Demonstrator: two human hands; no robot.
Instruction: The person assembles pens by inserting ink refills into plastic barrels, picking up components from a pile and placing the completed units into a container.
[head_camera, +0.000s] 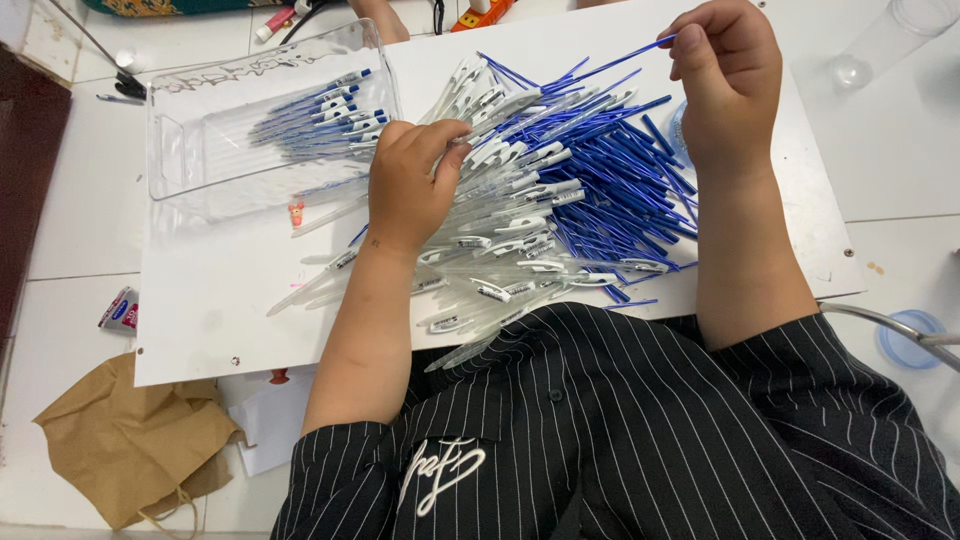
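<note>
Work surface: white board (210, 310) laid flat on a pale tiled floor, with the person seated at its near edge in a dark pinstriped shirt.

Left hand (412, 185): fingers curled down onto the left side of the heap, closed around a clear pen barrel (478, 160) at the top of the pile; how tight the grip is cannot be told.

Right hand (728, 75): raised above the far right of the board, thumb and fingertips pinched on a thin blue refill (610, 65) that points away to the left.

Loose stock: a large mixed pile in the board's middle, clear barrels with white clips (500, 240) mostly on the left and near side, blue refills (610, 190) massed on the right.

Finished stock: clear plastic tray (175, 160) at the board's far left corner, holding a small row of assembled pens (320, 115) lying side by side.

Progress, as a judgement: early. The tray holds only a small share next to the pile, so most barrels and refills appear yet to be joined.

Surroundings: crumpled brown paper bag (130, 440) on the floor at the near left; clear cup (890, 40) at the far right.
</note>
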